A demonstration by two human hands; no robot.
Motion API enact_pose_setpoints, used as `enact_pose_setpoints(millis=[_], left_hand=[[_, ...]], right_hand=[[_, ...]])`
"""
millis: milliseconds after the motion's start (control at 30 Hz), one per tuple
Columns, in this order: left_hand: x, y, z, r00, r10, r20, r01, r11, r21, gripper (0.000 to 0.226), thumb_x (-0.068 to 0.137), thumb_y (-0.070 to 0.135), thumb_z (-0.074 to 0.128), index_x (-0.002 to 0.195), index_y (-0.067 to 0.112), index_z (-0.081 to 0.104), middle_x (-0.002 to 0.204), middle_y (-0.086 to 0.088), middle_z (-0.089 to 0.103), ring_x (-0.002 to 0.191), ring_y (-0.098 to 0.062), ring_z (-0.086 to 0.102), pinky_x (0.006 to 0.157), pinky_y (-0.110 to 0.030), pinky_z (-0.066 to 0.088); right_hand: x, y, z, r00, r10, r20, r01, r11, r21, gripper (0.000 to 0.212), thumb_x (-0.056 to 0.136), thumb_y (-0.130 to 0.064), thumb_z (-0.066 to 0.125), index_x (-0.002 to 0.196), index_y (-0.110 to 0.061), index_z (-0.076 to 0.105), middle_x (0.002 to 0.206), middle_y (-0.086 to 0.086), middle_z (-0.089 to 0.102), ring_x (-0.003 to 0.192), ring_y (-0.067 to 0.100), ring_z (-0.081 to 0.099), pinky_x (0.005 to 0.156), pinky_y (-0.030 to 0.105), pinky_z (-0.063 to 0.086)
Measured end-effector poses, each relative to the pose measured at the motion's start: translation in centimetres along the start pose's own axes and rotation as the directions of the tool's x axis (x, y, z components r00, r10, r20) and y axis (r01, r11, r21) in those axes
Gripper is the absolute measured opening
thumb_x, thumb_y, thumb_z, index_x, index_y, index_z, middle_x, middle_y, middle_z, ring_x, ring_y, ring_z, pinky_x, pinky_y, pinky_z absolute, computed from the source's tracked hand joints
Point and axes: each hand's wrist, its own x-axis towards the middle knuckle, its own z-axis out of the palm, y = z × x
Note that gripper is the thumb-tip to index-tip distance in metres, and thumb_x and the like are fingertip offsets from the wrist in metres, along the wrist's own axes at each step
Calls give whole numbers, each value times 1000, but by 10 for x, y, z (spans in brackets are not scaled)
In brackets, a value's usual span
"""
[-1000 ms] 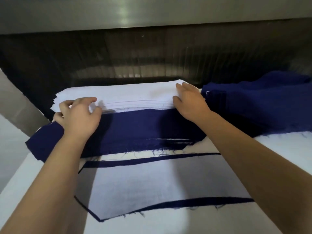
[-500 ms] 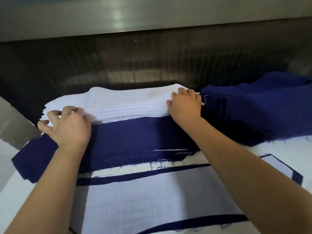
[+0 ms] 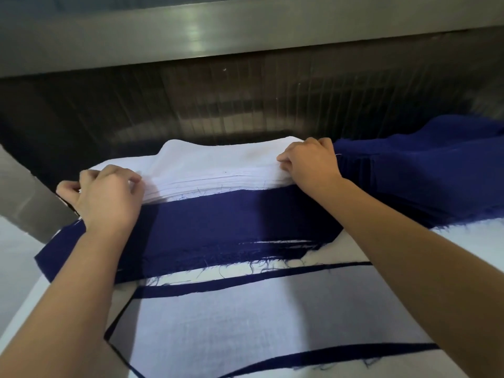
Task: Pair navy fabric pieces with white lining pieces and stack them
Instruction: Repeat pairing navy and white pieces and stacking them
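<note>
A thick stack of white lining pieces (image 3: 218, 165) lies on a stack of navy fabric pieces (image 3: 218, 227) at the table's middle. The top white piece is raised in a hump near its far left. My left hand (image 3: 106, 197) pinches the top white piece at the stack's left front corner. At the stack's right front corner my right hand (image 3: 311, 165) pinches the same top layer. Close to me lies a white lining piece on a navy piece (image 3: 245, 328), with navy edges showing around it.
A second heap of navy fabric (image 3: 425, 173) lies at the right, touching the white stack. Behind the stacks runs a dark ribbed wall (image 3: 245, 105) under a grey metal beam (image 3: 191, 36). A grey slanted panel (image 3: 24, 203) stands at the left. The table top (image 3: 477, 241) is white.
Both hands have curled their fingers round the top white piece's front corners, and it has lifted into a hump. The view has shifted slightly.
</note>
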Motion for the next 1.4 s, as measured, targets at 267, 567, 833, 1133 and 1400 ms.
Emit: enact_pose_setpoints(millis=[267,567,833,1133,1400], left_hand=[[-3,-1,-16,1000,-19,-9,18,994,-112,15,92,16,57,95,6,68,116,-16,58,91,-41,56,69,-41,36],[-36,-8,-27,996,-85,7,84,959,-270,7,93,18,50,98,16,54,87,-15,66,78,-36,59,67,-42,45],[-77,-12,-50,999,-3,39,21,874,-486,6,96,12,48,101,9,47,102,-8,65,85,-32,58,70,-35,37],[-144,-23,-81,979,117,165,-21,870,-493,12,90,10,59,87,20,54,76,4,63,73,-24,58,62,-38,45],[-167,-23,-87,965,208,163,-65,785,-616,7,81,26,49,80,30,55,94,21,65,88,-1,57,71,-22,43]], right_hand=[[-3,8,-4,987,24,-156,15,969,247,14,90,-17,56,93,-17,69,106,2,61,101,22,50,84,33,37],[-32,13,-20,945,235,-228,-13,722,692,6,89,-10,61,90,-14,65,119,-2,57,98,16,61,82,27,50],[-95,17,-22,961,248,-122,21,373,928,35,93,1,48,86,-33,53,103,-24,53,72,2,66,47,13,48],[-169,48,-12,958,87,-273,145,673,725,34,75,18,60,80,-15,59,93,-5,60,87,0,57,78,0,39],[-197,60,-16,953,44,-301,140,814,564,21,78,17,57,78,-3,64,87,6,61,77,23,58,69,18,43]])
